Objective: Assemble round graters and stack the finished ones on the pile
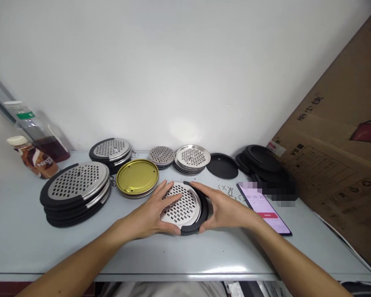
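A round silver grater disc (183, 205) with a black rim piece along its right side lies on the table, between my hands. My left hand (156, 210) grips its left edge, thumb at the front and a finger lying across the holes. Around the black rim (205, 210) on the right, my right hand (221, 206) is curled, thumb in front and fingers at the back. Just behind sit a gold round lid (137, 176) on a small pile and a stack of silver grater discs (193, 157). Small metal rings (230, 190) lie beyond my right hand.
Rimmed grater discs stand in a tall stack (77, 185) at left, with another stack (111, 150) behind. Smaller discs (161, 156), a flat black disc (222, 166) and black rim parts (262, 163) line the back. A phone (270, 216), cardboard box (334, 156) and bottles (34, 159) flank these.
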`<state>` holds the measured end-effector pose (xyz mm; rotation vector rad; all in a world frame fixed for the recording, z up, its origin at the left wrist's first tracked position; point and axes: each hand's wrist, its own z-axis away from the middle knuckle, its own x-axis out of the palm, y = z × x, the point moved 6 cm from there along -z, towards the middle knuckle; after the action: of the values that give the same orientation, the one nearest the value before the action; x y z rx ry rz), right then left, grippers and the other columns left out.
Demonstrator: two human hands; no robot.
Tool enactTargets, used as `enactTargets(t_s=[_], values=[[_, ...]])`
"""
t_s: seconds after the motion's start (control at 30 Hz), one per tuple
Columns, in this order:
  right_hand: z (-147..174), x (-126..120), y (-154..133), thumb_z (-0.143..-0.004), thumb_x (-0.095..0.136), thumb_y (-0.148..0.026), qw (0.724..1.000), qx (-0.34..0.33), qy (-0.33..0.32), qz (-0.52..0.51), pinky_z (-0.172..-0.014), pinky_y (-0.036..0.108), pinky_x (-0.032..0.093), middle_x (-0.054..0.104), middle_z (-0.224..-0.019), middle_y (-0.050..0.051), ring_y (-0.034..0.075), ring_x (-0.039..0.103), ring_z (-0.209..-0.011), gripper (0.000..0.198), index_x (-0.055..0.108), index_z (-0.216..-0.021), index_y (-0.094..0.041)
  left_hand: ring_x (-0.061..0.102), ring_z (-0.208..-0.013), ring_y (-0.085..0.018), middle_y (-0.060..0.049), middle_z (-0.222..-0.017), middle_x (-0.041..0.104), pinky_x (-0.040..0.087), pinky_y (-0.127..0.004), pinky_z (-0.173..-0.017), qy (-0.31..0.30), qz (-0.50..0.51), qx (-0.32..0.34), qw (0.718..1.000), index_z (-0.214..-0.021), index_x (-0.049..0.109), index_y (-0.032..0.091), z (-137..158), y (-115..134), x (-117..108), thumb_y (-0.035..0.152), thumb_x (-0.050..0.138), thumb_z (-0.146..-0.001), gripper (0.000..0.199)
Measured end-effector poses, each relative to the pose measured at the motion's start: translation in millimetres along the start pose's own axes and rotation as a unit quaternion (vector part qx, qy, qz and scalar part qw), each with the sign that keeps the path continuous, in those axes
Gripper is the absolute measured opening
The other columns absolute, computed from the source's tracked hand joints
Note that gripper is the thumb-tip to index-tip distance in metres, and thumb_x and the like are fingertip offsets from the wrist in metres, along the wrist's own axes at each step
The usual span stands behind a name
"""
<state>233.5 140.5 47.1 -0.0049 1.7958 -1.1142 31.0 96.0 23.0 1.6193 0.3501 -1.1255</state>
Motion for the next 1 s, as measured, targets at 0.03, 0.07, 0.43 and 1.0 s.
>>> enactTargets(t_s=[0.03,0.07,0.43,1.0], values=[[-1,1,1,-0.052,0.088,-0.046,1.0,-0.004,0.002,-0.004,-0.111,0.05,0.036,0.038,-0.152,0.012,0.034,0.041,-0.136,0.117,0.028,-0.151,-0.026,-0.003,-0.148,-0.037,-0.006,-0.164,0.004,0.014,-0.058,-0.117,0.004,0.001,0.003,1.0,-0.149,0.034,0.034,-1,0,1,0.069,0.07,-0.068,0.095],[-1,2,1,-0.052,0.088,-0.045,1.0,-0.01,0.005,-0.008,-0.111,0.05,0.035,0.038,-0.152,0.012,0.034,0.041,-0.136,0.118,0.028,-0.151,-0.026,-0.003,-0.148,-0.038,-0.007,-0.163,0.004,0.014,-0.059,-0.116,0.008,0.0,0.006,1.0,-0.149,0.034,0.033,-1,0,2,0.068,0.071,-0.068,0.095],[-1,15,4,-0.055,0.087,-0.043,1.0,-0.026,0.005,0.004,-0.114,0.052,0.03,0.026,-0.158,0.013,0.035,0.028,-0.143,0.117,0.025,-0.152,-0.027,-0.003,-0.148,-0.039,-0.01,-0.163,0.004,0.016,-0.061,-0.115,0.03,-0.016,0.033,0.999,-0.147,0.037,0.03,-4,6,9,0.072,0.073,-0.061,0.102],[1,18,-2,-0.053,0.089,-0.044,0.999,-0.01,-0.027,0.023,-0.112,0.051,0.033,0.011,-0.16,0.013,0.037,0.027,-0.142,0.124,0.017,-0.153,-0.032,0.013,-0.147,-0.037,-0.007,-0.163,0.002,0.03,-0.054,-0.114,0.046,-0.009,0.012,0.999,-0.151,0.022,0.037,12,2,-3,0.039,0.087,-0.061,0.111]])
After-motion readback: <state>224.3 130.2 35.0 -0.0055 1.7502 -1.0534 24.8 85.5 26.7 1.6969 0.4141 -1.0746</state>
